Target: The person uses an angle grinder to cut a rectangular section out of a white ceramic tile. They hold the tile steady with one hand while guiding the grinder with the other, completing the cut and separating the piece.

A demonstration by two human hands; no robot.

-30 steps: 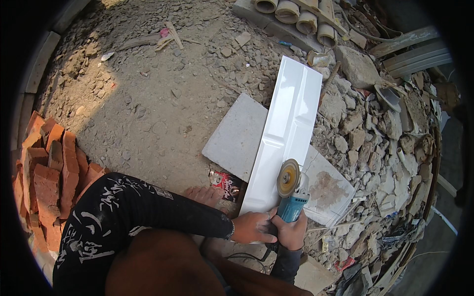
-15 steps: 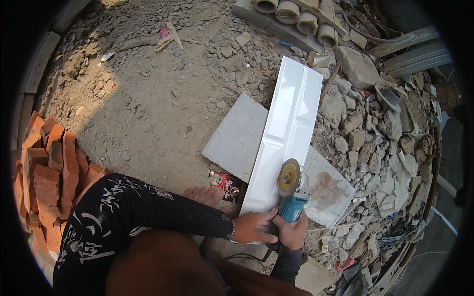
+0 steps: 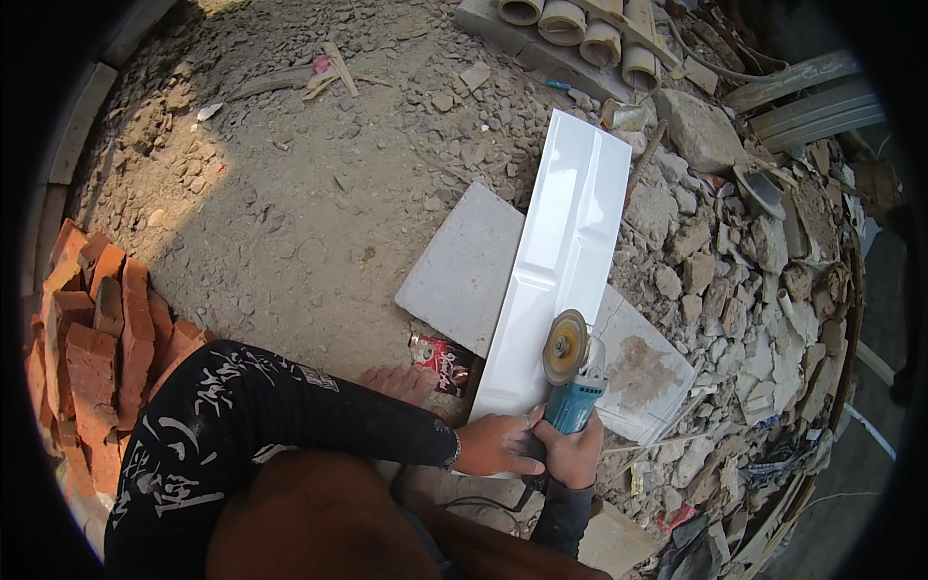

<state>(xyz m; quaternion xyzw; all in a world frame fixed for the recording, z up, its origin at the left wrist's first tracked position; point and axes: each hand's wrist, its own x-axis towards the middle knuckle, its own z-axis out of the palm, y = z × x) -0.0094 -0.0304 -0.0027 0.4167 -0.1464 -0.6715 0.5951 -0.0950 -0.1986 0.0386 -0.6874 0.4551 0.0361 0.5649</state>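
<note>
A teal angle grinder (image 3: 572, 408) with a round yellowish disc (image 3: 565, 348) is held over the lower part of a long white glossy tile (image 3: 570, 217) with raised rectangular panels. My right hand (image 3: 574, 452) wraps round the grinder's body, its thumb along the near side. My left hand (image 3: 495, 445) lies across the tile's near end, its fingers closed on the grinder's dark rear part. Beneath the tile, a grey square slab (image 3: 464, 266) sticks out on the left and a stained pale slab (image 3: 638, 372) on the right. Whether the disc touches the tile is unclear.
A red and black packet (image 3: 443, 365) lies by my bare foot (image 3: 401, 384). Red bricks (image 3: 106, 358) are heaped at the left. Broken rubble (image 3: 725, 290) covers the right side, with clay pipes (image 3: 580, 34) at the back. A dark cord (image 3: 483, 503) runs near my legs.
</note>
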